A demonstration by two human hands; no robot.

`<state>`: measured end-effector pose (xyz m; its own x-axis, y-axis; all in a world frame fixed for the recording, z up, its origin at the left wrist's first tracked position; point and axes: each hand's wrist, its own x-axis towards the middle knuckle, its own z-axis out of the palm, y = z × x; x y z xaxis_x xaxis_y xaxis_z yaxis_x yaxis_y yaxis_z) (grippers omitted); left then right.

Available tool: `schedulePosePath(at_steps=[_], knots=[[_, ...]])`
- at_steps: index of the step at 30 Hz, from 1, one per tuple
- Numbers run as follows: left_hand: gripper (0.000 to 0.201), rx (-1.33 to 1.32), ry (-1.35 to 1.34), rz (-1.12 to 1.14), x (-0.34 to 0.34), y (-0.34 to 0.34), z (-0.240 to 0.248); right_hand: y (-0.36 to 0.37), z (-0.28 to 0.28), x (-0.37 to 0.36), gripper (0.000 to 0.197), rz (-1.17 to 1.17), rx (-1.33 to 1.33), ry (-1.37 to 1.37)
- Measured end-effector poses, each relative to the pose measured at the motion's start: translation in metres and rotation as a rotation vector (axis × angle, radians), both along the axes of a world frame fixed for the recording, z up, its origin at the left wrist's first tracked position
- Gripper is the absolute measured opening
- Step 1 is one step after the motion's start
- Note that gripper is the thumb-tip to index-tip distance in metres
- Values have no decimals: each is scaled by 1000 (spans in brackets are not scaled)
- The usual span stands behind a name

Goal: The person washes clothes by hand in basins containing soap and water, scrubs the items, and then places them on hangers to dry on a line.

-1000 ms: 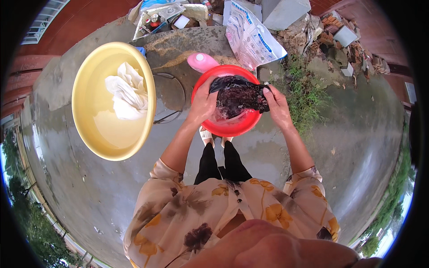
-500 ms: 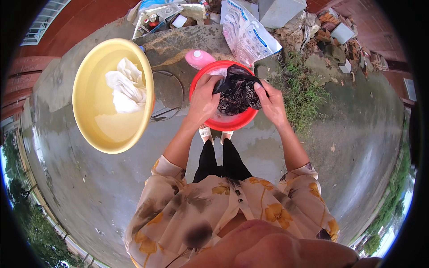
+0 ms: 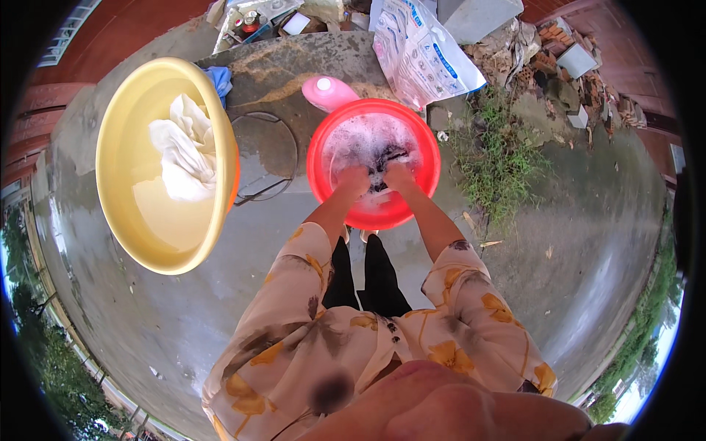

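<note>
Yellow tub (image 3: pixel 121 140) left of red basin (image 3: pixel 316 165), well apart; red basin on wet ground before person, suds inside; printed white-and-blue bag (image 3: pixel 419 55) beyond red basin, toward its right; white cloth (image 3: pixel 184 154) bunched in yellow tub, left of red basin; pink bottle (image 3: pixel 331 93) just beside red basin's far-left rim; dark cloth (image 3: pixel 386 156) inside red basin, partly under suds; left hand (image 3: pixel 354 179) and right hand (image 3: pixel 399 175) down in red basin, near each other, at dark cloth; fingers hidden, no telling whether spread or pinching cloth
</note>
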<state>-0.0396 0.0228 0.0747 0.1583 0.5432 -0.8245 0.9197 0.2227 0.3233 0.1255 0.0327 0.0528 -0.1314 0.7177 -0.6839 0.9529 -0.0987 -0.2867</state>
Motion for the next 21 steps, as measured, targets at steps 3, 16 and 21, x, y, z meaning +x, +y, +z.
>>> schedulePosePath(at_steps=[3, 16, 21], knots=[[30, 814, 18, -87, 9, -12, 82, -15, 68, 28, 34, -200, 432, 316], [76, 1011, -795, 443, -34, -27, 357, -10, 402, 11, 20, -432, 576, 1082], [72, 858, -953, 525, 8, -45, 232, -23, 498, -10, 16, -346, 536, 1311]])
